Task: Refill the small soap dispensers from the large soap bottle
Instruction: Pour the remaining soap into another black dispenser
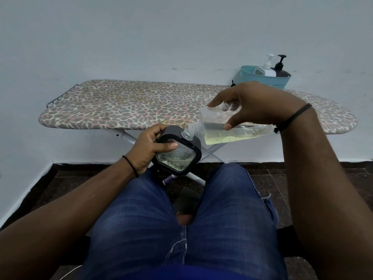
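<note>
The right hand grips the large bottle, tipped nearly flat, its open neck touching the mouth of the small dispenser. Yellowish soap pools along the bottle's lower side. The left hand curls round the dispenser, thumb across its clear face, above the knees. Behind, an ironing board carries a teal basket holding two pump bottles.
</note>
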